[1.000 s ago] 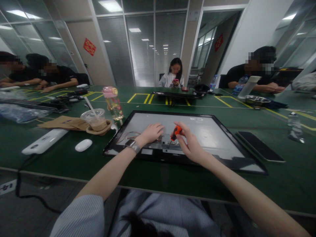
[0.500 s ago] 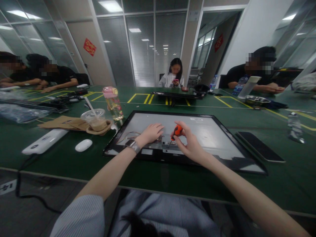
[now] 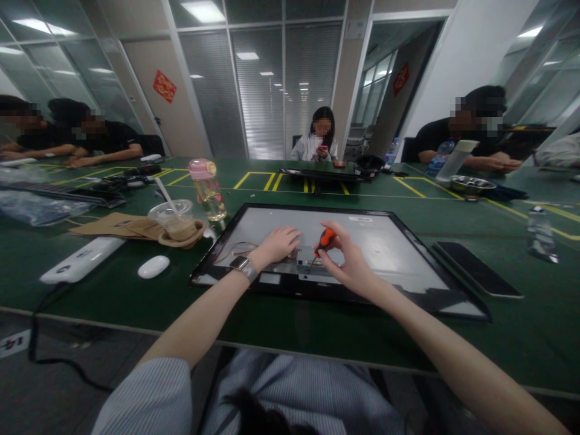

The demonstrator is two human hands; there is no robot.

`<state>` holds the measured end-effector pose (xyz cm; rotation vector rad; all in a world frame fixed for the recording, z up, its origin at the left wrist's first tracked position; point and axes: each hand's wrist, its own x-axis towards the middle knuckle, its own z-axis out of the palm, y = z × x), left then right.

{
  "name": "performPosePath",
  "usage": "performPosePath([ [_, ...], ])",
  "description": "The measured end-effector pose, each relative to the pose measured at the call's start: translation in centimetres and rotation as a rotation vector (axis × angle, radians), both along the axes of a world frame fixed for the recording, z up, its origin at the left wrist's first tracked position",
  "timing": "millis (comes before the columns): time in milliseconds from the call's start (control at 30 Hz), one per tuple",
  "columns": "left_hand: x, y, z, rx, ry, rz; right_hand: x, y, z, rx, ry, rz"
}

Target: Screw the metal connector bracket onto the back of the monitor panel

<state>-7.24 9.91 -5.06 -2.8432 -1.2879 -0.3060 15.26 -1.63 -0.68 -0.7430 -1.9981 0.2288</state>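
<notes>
A large flat display panel with a black frame and grey back lies on the green table in front of me. My right hand is closed around an orange and black screwdriver, tilted with its shaft pointing down. The tip meets a small metal bracket near the panel's front edge. Left of the bracket, my left hand lies flat on the panel, fingers stretched out. Thin wires run beside it, partly hidden under the hand.
To the left are a white mouse, a power strip, an iced drink cup and a pink-lidded bottle. A dark phone lies right of the panel. Several people sit around the table.
The screwdriver and the fingers of my right hand have shifted very slightly. My left hand stays in the same place on the panel.
</notes>
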Motion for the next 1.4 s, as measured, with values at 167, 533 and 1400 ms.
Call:
performPosePath([
  [167, 0.0, 0.0, -0.1, 0.025, 0.0, -0.009, 0.1, 0.5, -0.2, 0.037, 0.009, -0.023],
  [533, 0.0, 0.1, 0.0, -0.009, 0.012, 0.012, 0.3, 0.8, -0.7, 0.067, 0.064, -0.056],
  [1400, 0.1, -0.4, 0.4, 0.016, 0.009, 0.017, -0.1, -0.3, 0.3, -0.075, 0.079, 0.121],
])
